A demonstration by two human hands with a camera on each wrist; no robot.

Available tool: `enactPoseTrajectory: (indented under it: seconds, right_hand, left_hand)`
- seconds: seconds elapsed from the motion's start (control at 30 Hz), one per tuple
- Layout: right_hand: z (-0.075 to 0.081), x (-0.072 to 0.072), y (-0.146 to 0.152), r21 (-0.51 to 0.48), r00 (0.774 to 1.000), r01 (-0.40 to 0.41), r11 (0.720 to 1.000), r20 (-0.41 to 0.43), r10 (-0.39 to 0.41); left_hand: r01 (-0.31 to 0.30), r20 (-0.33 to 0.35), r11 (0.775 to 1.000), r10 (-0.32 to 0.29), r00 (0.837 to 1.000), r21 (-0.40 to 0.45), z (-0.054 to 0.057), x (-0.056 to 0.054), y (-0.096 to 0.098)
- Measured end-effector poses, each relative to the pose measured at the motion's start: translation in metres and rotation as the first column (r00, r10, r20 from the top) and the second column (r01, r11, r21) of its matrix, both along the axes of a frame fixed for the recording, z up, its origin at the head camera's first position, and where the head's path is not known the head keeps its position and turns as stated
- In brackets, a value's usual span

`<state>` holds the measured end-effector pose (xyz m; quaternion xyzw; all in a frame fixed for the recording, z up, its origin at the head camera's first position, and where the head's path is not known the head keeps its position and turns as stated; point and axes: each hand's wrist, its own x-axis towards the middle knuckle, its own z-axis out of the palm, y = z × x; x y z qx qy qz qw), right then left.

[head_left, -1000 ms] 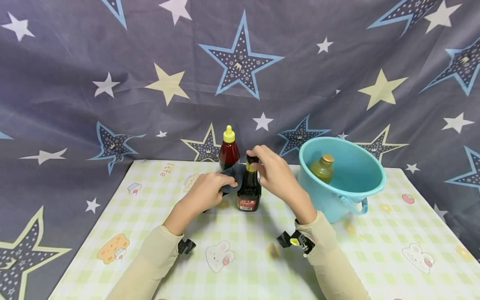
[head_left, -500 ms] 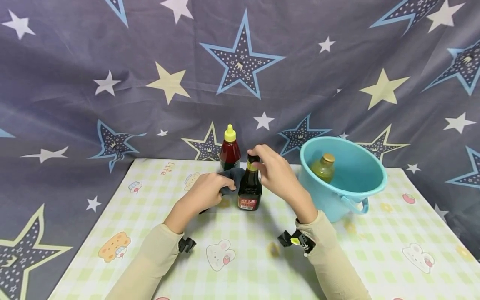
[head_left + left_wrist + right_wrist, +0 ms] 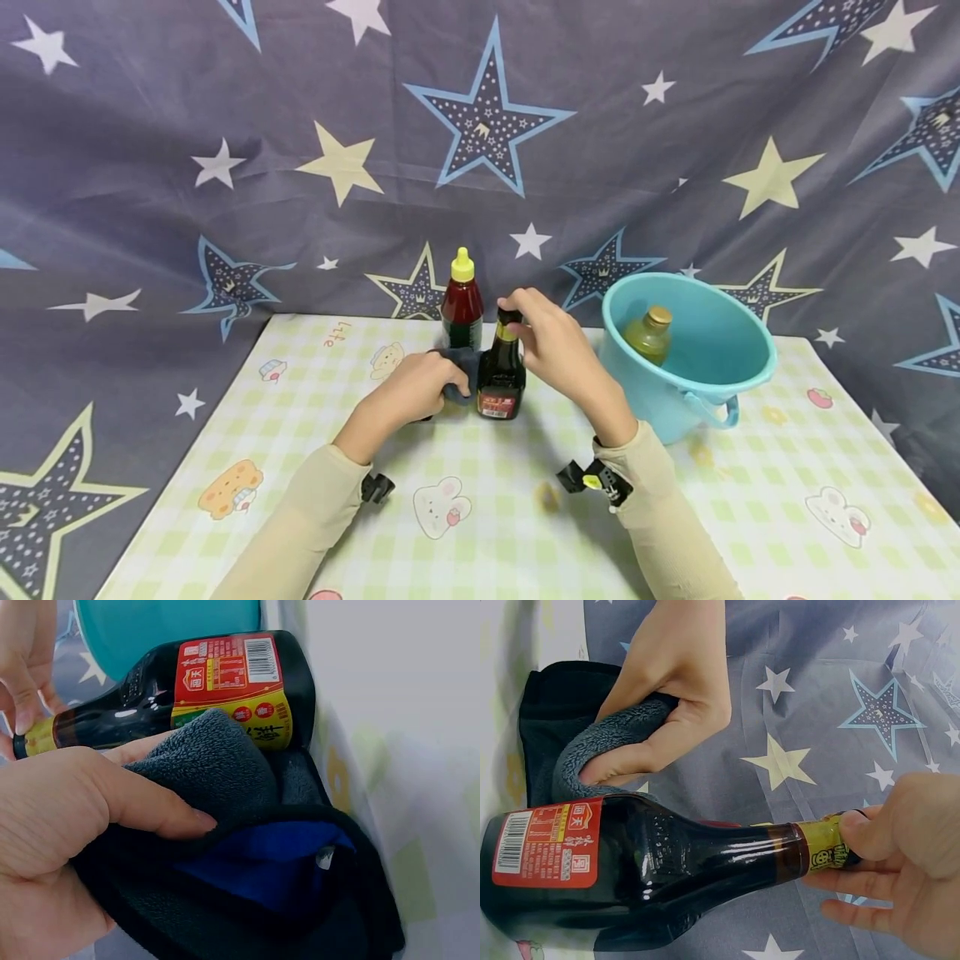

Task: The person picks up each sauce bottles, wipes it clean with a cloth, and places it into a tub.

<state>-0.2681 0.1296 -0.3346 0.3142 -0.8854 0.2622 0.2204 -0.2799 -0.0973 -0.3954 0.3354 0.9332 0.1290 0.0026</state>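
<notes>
A dark soy sauce bottle [image 3: 501, 375] with a red and yellow label stands upright on the table. My right hand [image 3: 558, 346] pinches its cap and yellow-banded neck from above, with thumb and fingers, as the right wrist view shows. On the bottle's left side, my left hand [image 3: 408, 387] grips a dark grey towel [image 3: 214, 761] with black edging and a blue inner face. The towel touches the lower body of the bottle and covers part of its label. Just behind stands a red sauce bottle [image 3: 462, 308] with a yellow nozzle cap, its base partly hidden by the towel.
To the right stands a light blue bucket [image 3: 693, 404] with its handle hanging down in front. Inside it is a bottle of yellowish liquid [image 3: 649, 337] with a gold cap. A checked tablecloth [image 3: 510, 533] covers the table, and a star-patterned curtain [image 3: 300, 83] hangs behind.
My left hand has slid the towel lower along the soy sauce bottle's side, showing more of the red bottle. My right hand keeps its hold on the cap; the bottle stays in place.
</notes>
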Motion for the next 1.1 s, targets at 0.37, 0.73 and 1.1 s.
enactPoseTrajectory:
  seconds: [0.37,0.73,1.1]
  right_hand:
    - [-0.003,-0.001,-0.002,-0.013,1.0,-0.015,1.0,-0.028,0.015]
    - [-0.004,-0.002,0.001,-0.025,1.0,-0.026,0.999,-0.001,0.026]
    - [-0.003,-0.001,0.001,-0.033,0.999,-0.036,0.999,-0.03,0.035]
  left_hand:
    - [-0.119,-0.058,0.954,0.14,0.988,0.274,0.032,0.002,-0.028]
    - [-0.263,-0.143,0.749,0.43,0.892,0.608,0.029,0.013,-0.002]
    - [0.01,-0.243,0.683,0.247,0.938,0.731,0.0,0.018,0.03]
